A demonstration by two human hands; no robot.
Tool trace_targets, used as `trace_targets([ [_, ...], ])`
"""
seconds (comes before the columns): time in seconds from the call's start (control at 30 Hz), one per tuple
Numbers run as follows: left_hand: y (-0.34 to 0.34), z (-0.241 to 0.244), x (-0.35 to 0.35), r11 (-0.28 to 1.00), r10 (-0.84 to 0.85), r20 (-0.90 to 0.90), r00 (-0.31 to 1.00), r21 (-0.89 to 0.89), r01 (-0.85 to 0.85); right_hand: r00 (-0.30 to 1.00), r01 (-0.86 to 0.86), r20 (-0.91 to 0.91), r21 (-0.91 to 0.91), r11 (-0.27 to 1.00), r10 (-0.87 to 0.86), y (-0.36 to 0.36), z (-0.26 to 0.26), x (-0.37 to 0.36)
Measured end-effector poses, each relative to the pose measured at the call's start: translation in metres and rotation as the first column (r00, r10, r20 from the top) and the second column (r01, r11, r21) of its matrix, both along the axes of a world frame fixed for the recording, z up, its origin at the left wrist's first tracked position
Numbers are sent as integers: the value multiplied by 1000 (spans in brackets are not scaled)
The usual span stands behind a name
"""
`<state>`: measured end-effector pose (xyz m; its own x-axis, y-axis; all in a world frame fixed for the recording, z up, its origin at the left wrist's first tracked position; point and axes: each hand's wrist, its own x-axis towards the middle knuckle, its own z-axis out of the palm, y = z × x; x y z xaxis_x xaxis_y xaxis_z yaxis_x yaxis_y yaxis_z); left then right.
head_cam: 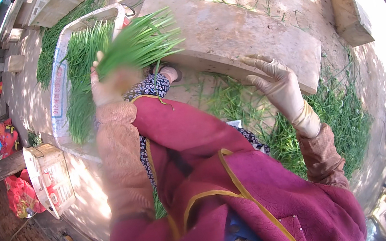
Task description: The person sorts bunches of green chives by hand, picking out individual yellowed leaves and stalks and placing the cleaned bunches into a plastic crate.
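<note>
My left hand [108, 82], in a pale glove, holds a bunch of long green stalks [136, 43], partly blurred, over the edge of a white basket [113, 12]. More green stalks [85, 61] lie in that basket, which has a liner bearing writing. At the right, my right hand [275, 82], in a pale rubber glove, is raised above the near edge of a stone slab [240, 35]. Its fingers are apart and nothing is in them.
Loose green stalks [342, 120] are heaped on the ground at the right, with scraps [234, 95] below the slab. A white plastic crate [52, 179] and red bags [22, 194] are at the left. Wooden beams [344, 8] stand at the upper right.
</note>
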<state>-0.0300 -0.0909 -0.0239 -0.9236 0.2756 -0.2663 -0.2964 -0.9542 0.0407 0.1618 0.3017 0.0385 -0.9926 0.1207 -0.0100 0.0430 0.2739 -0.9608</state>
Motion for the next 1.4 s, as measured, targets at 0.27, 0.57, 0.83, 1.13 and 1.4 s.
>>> trace_targets([
  [0.27,42,49,28,997,-41,-120,992,-71,32,886,150,-448,522,840,120,-56,15,-77],
  [0.57,59,56,48,990,-102,-200,975,-111,81,959,47,-281,38,998,-34,-76,-31,-101],
  [0.83,51,43,52,947,-222,-156,963,-268,175,962,138,251,-778,613,103,-65,5,-73],
  [1.13,-41,-56,20,-553,-688,-309,656,-362,-750,985,-86,75,-567,819,156,-5,-10,-46],
  [1.4,-40,-2,24,-518,-510,12,860,-803,-296,992,-129,19,3,992,129,-13,-33,-38],
])
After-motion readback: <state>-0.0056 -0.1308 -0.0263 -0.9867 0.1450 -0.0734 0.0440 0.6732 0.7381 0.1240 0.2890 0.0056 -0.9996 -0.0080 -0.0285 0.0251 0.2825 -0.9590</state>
